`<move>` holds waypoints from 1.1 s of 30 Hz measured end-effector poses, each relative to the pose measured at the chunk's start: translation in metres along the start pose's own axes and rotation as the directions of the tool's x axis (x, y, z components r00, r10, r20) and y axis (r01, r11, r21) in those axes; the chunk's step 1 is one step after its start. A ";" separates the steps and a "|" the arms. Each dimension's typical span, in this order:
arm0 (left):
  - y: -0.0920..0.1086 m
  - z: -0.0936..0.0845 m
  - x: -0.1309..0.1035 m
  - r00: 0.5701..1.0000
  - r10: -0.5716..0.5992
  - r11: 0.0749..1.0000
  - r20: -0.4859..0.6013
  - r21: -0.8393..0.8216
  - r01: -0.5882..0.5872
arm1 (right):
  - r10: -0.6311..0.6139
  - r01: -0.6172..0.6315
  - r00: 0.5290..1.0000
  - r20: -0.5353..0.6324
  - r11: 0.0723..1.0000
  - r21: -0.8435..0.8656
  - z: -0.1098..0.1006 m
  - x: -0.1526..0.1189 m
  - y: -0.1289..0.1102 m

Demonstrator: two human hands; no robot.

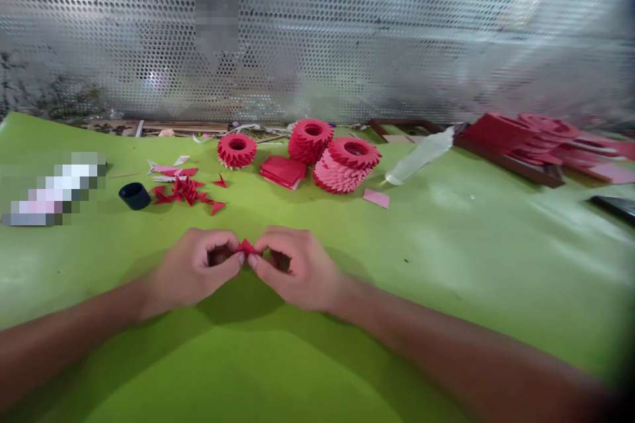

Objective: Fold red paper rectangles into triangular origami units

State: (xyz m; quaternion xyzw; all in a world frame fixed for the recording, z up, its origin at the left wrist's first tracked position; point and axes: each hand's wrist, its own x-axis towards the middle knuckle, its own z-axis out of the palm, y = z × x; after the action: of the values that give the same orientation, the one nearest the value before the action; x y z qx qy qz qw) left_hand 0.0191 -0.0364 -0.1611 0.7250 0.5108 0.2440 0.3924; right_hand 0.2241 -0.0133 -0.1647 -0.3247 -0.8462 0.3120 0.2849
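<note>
Between my two hands is a small piece of folded red paper [247, 246], its peak pointing up. My left hand [201, 264] pinches its left side between thumb and forefinger. The right side is pinched in the same way by my right hand [292, 264]. Both hands are just above the green table, fingertips nearly meeting. Beyond them lies a loose heap of folded red paper pieces [186, 190], with a dark short cylinder [134, 196] on its left. A stack of red paper [282, 172] sits farther back.
Ring-shaped red paper stacks [237, 150] and a pink-and-red one [342, 168] stand at the back. A translucent bottle [419, 157] lies right of them, near a pink paper slip [376, 198]. At far right a brown tray [516, 162] holds red paper pieces. A perforated metal sheet [317, 33] rises behind.
</note>
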 end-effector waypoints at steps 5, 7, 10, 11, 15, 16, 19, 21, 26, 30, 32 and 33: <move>0.001 -0.002 0.000 1.000 0.018 0.999 0.014 0.042 -0.018 | -0.092 0.091 0.995 0.033 0.995 0.035 -0.004 0.001 0.003; 0.001 -0.004 0.000 1.000 0.009 0.999 0.023 0.036 -0.010 | -0.111 0.109 0.993 0.035 0.992 0.056 -0.006 0.001 0.004; 0.000 -0.005 -0.001 0.999 -0.005 1.000 0.035 0.026 0.004 | -0.110 0.108 0.993 0.039 0.993 0.058 -0.008 0.001 0.003; -0.001 -0.005 -0.001 0.999 -0.001 0.999 0.035 0.032 0.000 | -0.099 0.097 0.994 0.036 0.994 0.051 -0.007 0.000 0.002; -0.002 -0.006 -0.003 0.999 0.024 0.998 0.031 0.061 -0.026 | -0.030 0.029 0.999 -0.011 0.999 -0.029 -0.004 -0.001 -0.003; -0.002 -0.006 -0.003 0.999 0.024 0.998 0.039 0.049 -0.026 | -0.018 0.017 1.000 -0.018 0.999 -0.035 -0.003 0.000 -0.003; -0.004 -0.008 -0.003 0.997 0.016 0.999 0.070 -0.044 -0.013 | 0.022 -0.022 1.000 -0.005 1.000 0.020 -0.005 0.003 -0.004; -0.004 -0.009 -0.003 0.997 0.016 0.996 0.079 -0.086 -0.009 | 0.040 -0.040 0.999 0.001 0.998 0.051 -0.006 0.004 -0.003; -0.001 -0.007 -0.003 0.999 0.025 1.000 0.034 0.011 -0.025 | -0.066 0.065 0.997 -0.040 0.997 -0.035 -0.004 0.003 -0.001; 0.000 -0.004 -0.003 0.999 0.051 0.995 0.018 0.082 -0.052 | -0.115 0.113 0.993 -0.031 0.991 -0.070 -0.002 0.000 -0.001; 0.000 -0.004 -0.003 0.997 0.067 0.992 0.041 0.106 -0.071 | -0.119 0.118 0.993 -0.018 0.991 -0.068 -0.002 0.000 -0.001; 0.000 -0.004 -0.003 0.996 0.066 0.991 0.055 0.113 -0.072 | -0.115 0.114 0.993 -0.011 0.991 -0.067 -0.002 0.000 -0.001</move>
State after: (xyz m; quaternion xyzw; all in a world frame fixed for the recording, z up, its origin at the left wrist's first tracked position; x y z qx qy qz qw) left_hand 0.0148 -0.0376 -0.1591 0.7696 0.4885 0.2090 0.3541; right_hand 0.2248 -0.0134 -0.1626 -0.2872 -0.8712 0.2642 0.2978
